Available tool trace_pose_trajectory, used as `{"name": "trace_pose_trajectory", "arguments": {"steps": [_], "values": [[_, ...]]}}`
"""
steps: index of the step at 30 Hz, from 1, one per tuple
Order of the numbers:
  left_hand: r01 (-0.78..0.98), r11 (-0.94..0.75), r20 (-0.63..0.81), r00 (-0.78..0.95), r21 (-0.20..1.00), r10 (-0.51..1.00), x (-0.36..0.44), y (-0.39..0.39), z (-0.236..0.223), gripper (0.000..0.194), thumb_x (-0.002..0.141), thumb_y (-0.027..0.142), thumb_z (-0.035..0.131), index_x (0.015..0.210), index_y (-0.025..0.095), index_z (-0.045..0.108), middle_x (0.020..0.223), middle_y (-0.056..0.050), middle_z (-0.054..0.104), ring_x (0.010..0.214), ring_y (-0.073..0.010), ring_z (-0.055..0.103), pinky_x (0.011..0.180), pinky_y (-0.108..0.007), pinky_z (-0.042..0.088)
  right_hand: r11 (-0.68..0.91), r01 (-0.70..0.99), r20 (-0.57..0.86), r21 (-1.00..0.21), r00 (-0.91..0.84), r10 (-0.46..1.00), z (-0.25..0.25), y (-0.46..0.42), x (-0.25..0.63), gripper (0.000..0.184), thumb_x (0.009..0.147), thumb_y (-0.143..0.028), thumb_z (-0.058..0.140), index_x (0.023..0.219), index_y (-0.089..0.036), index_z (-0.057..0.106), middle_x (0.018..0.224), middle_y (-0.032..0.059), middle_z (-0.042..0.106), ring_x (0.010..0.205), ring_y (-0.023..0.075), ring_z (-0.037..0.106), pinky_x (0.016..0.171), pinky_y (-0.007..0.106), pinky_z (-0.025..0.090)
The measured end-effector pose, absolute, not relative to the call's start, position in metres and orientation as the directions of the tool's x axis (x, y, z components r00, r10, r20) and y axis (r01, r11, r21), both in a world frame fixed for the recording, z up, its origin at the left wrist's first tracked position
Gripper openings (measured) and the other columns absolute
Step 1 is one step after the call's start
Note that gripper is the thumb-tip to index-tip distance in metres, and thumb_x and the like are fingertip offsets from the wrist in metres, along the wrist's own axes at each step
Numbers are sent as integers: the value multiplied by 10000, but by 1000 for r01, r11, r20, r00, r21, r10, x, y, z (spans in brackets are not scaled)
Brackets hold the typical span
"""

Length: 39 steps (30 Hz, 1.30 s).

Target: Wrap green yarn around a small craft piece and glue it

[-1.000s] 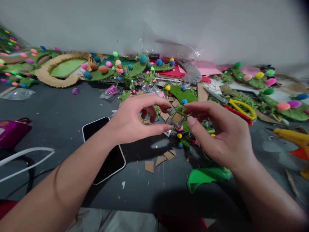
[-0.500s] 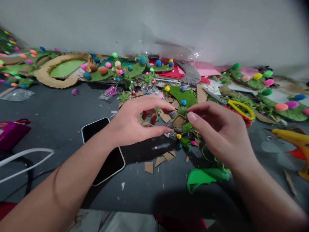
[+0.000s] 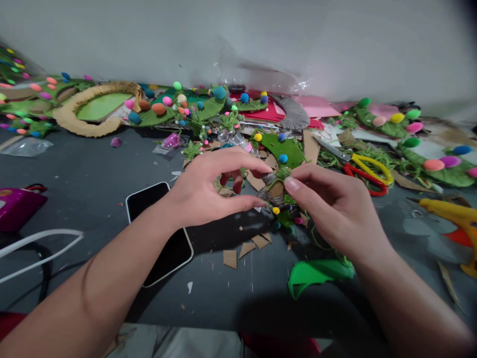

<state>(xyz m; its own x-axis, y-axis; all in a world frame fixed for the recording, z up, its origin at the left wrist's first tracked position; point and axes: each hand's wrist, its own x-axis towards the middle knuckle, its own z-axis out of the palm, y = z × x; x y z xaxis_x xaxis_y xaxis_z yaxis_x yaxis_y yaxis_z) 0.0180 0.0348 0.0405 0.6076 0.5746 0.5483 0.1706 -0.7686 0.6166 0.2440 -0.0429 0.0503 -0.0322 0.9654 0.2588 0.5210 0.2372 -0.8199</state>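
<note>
A small cardboard piece (image 3: 276, 190), partly wrapped in grey and green yarn, is held up over the middle of the table. My left hand (image 3: 208, 186) grips its grey-wrapped side, index finger at the top edge and thumb at the bottom. At the piece's upper right, my right hand (image 3: 331, 204) pinches the green yarn (image 3: 283, 172) between thumb and forefinger. Just behind the piece lies a green leaf shape (image 3: 283, 149) with coloured pompoms. Below it is a small green clump with pompoms (image 3: 286, 219), partly hidden.
A smartphone (image 3: 169, 258) lies under my left forearm. Cardboard scraps (image 3: 230, 258) and a green plastic piece (image 3: 320, 273) are in front. Scissors (image 3: 365, 171) and a yellow glue gun (image 3: 450, 211) lie on the right. Pompom-covered leaves and a tan ring (image 3: 61, 117) line the wall.
My right hand has shifted slightly left and down, closer to the cardboard piece, uncovering more of the scissors' red handle. My left hand has stayed almost still.
</note>
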Motion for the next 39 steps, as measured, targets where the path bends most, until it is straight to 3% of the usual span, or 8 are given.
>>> {"name": "trace_pose_trajectory", "arguments": {"steps": [5,13,19,26,34,39], "values": [[176,-770,545,611,614,574,19,35,40,352,810,238,864,1136,265,733,1092,-10,773,717,-102,619,583,-253,476,251,518,277,-818,-28,960,50,-42,243,183,985,-385,687,895,-228,709,806,-1,642,710,115,557,619,277,406],[194,-759,542,594,622,595,18,34,40,364,811,274,873,1146,278,732,1077,1,777,735,-99,646,580,-248,470,266,553,288,-790,-49,956,51,-43,250,366,1061,-395,541,760,-204,624,760,33,568,696,140,507,602,302,377],[263,-733,513,569,627,643,18,34,39,376,811,329,875,1151,275,724,1008,4,767,739,-107,659,612,-247,483,183,529,209,-828,-12,978,51,-39,249,318,1032,-418,588,796,-224,676,764,30,588,671,136,504,550,290,370],[293,-716,481,575,634,661,20,32,40,378,788,308,890,1097,254,678,1019,22,745,695,-81,634,602,-235,497,95,416,102,-905,-6,995,53,-39,247,247,996,-442,647,884,-231,712,796,22,659,703,139,590,599,261,467],[180,-624,379,657,761,652,18,37,35,653,686,458,960,1169,234,581,1158,-66,686,693,-108,641,565,-265,539,101,414,91,-904,-46,995,54,-35,249,280,998,-421,649,823,-203,667,743,7,611,660,112,543,573,240,437],[202,-668,393,673,716,626,14,38,39,759,715,449,944,1354,273,575,1228,-82,681,744,-124,630,611,-286,526,104,406,33,-908,-179,983,55,-34,257,320,984,-463,662,807,-196,661,712,1,568,623,100,492,537,243,389]]}}
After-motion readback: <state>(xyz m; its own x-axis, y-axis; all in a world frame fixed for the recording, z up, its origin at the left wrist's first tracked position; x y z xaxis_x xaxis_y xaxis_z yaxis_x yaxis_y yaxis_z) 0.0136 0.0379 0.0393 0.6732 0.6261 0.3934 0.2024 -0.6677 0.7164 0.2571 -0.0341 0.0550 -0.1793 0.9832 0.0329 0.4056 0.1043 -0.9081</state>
